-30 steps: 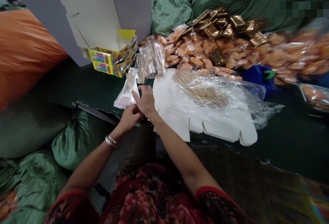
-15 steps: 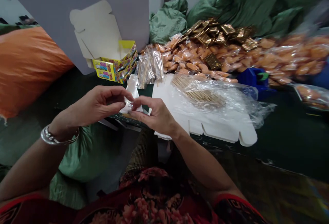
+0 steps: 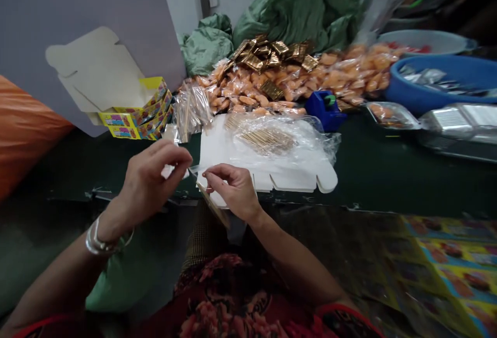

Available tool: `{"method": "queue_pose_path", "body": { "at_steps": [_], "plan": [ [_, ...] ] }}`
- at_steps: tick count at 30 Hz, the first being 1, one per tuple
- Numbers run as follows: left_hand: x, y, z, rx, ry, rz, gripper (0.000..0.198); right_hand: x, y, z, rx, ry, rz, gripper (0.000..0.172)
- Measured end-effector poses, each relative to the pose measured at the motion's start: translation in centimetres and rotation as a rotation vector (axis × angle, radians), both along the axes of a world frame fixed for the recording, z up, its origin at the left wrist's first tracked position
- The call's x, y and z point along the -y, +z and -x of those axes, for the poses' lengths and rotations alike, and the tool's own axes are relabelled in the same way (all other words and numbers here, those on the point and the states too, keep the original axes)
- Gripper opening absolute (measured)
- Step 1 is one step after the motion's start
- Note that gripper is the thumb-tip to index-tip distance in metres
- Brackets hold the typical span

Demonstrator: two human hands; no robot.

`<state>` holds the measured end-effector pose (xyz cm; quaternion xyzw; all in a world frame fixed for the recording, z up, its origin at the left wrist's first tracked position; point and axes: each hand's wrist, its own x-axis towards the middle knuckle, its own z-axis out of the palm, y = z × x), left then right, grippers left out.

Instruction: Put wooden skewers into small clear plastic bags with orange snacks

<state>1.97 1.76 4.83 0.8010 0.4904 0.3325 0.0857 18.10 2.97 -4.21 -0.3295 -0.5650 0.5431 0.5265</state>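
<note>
Both hands meet over the near edge of the dark table. My left hand, a silver bangle on its wrist, pinches the edge of a small clear plastic bag. My right hand is closed on the bag's other side and on a thin bundle of wooden sticks that slants down towards me. Just beyond the hands lies a flat white die-cut cardboard sheet with a large clear bag of loose wooden sticks on top of it.
A pile of orange snack packets with gold sachets lies at the back. Yellow printed boxes stand left, small bags of sticks beside them. A blue tape dispenser, a blue basin and green sacks are right and behind.
The view has swung right, bringing the blue basin in. My hands have drawn the small clear bag apart between them, and the stick bundle now shows under my right hand.
</note>
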Motion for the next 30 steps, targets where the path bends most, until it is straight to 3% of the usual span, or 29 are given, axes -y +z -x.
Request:
{"method": "queue_pose_path", "body": {
  "at_steps": [2, 5, 12, 17, 20, 23, 25, 27, 28, 30],
  "plan": [
    [0.3, -0.6, -0.6, -0.201, -0.089, -0.136, 0.012, 0.0, -0.1, -0.3, 0.044, -0.029, -0.062, 0.016],
    [0.1, -1.5, -1.0, -0.410, -0.184, -0.213, 0.018, 0.3, 0.1, -0.7, 0.111, -0.046, -0.184, 0.019],
    [-0.3, -2.7, -1.7, -0.539, -0.213, -0.319, 0.022, 1.2, 0.6, -1.4, 0.255, -0.085, -0.236, 0.022],
    [-0.9, -3.1, -2.5, -0.463, -0.091, -0.430, 0.019, 1.7, 0.8, -1.4, 0.332, -0.134, -0.235, 0.019],
    [-0.6, -2.1, 0.3, -0.244, 0.135, -0.416, 0.010, 1.9, 0.5, -1.8, 0.261, -0.161, -0.196, 0.016],
    [2.0, -2.7, 5.5, 0.007, 0.445, -0.141, 0.009, 1.8, -0.3, -2.3, 0.185, -0.199, -0.146, 0.014],
    [5.2, -5.2, 8.5, 0.019, 0.360, 0.431, 0.012, 1.8, -0.8, -2.6, 0.160, -0.217, -0.116, 0.012],
    [8.7, -9.1, 9.6, -0.067, 0.209, 0.926, 0.015, 1.7, -1.1, -2.5, 0.142, -0.223, -0.097, 0.010],
    [10.1, -11.1, 9.5, -0.114, 0.159, 1.063, 0.017, 1.7, -1.2, -2.4, 0.135, -0.223, -0.091, 0.010],
    [11.6, -14.0, 8.3, -0.153, 0.111, 1.117, 0.020, 1.8, -1.4, -2.0, 0.118, -0.212, -0.079, 0.009]
  ]
}}
